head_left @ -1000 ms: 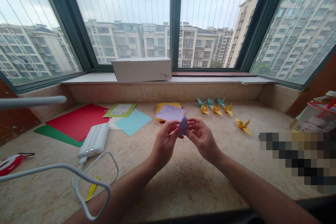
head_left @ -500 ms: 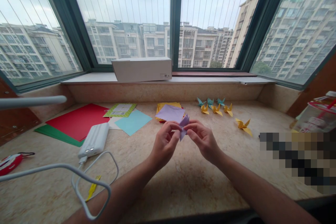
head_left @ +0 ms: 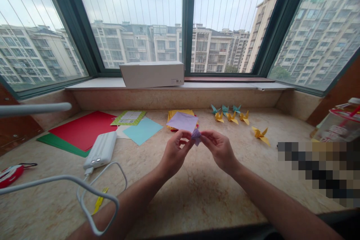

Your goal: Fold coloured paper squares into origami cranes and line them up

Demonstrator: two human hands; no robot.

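Note:
A small folded piece of purple paper (head_left: 196, 135) is pinched between my left hand (head_left: 176, 153) and my right hand (head_left: 221, 150), a little above the marble counter (head_left: 197, 191). Both hands have fingertips closed on it, one from each side. Just behind it lies a flat purple sheet (head_left: 182, 120) on a yellow paper stack (head_left: 180, 113). Several folded paper cranes, teal (head_left: 225, 109) and yellow (head_left: 232, 117), stand in rows at the back right, with one more yellow crane (head_left: 261, 134) apart.
Red (head_left: 84, 129), green (head_left: 59, 143) and light blue (head_left: 143, 130) sheets lie at the left. A white power bank (head_left: 101, 150) with a looping cable (head_left: 84, 191) sits left of my arm. A white box (head_left: 152, 74) rests on the window sill. A clear container (head_left: 337, 123) stands far right.
The purple folded piece has been drawn flatter and lower between my fingertips; before, it stood up taller. My hands have stayed in about the same place.

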